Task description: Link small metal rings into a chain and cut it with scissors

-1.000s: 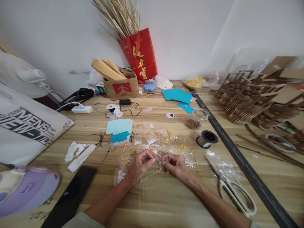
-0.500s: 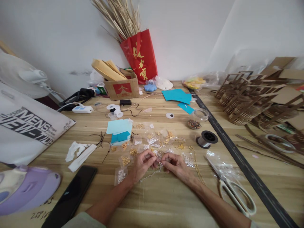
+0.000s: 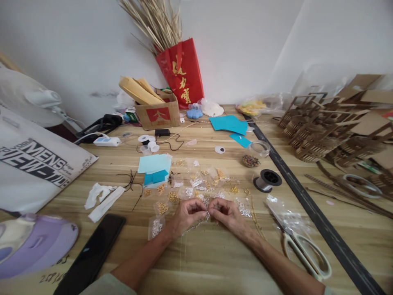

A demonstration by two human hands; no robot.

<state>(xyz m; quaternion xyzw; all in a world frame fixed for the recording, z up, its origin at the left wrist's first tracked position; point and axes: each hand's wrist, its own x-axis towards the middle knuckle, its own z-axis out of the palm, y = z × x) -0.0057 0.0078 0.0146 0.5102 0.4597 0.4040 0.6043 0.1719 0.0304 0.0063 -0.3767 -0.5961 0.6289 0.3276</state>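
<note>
A thin silver chain hangs below my fingertips, its lower end trailing left under my left hand. My left hand is closed in a pinch at the chain's upper end, thumb against forefinger. Right beside it, my right hand pinches the same end, fingertips nearly touching the left ones. Any small fitting between them is too tiny to make out. Just beyond my hands lie small clear bags of gold findings and silver findings. A gold chain lies to the right of my right hand.
White-handled scissors rest on a plastic bag at right, near a wire spool and a jar of beads. At left are a black phone and white strips. Brown woven baskets stand far right.
My left hand's fingers have shifted slightly right and down, closing in on my right fingertips. The right hand has barely moved, and the chain hangs a little differently.
</note>
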